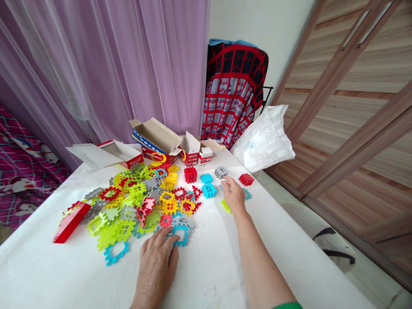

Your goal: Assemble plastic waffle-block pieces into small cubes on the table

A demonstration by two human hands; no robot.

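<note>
My left hand [157, 259] lies at the near edge of a pile of toothed plastic building pieces [135, 199]. Its fingers are apart, and the fingertips touch a blue square frame piece [184, 235]. Farther right, my right hand [234, 194] reaches low over the table with fingers bent together; a grey edge shows at the fingertips, mostly hidden by them. Just beyond is a grey piece stack [221, 172]. Around that hand lie two blue stacks [208, 190], a red stack [190, 174], red pieces [246, 179], a teal piece [247, 194] and a lime green piece [225, 206].
Opened cardboard boxes [157, 135] stand along the back of the white table [206, 279]. At the left lies a red box-like object [72, 223]. A white plastic bag [264, 139] sits at the back right edge, with a wooden wardrobe [350, 111] beyond.
</note>
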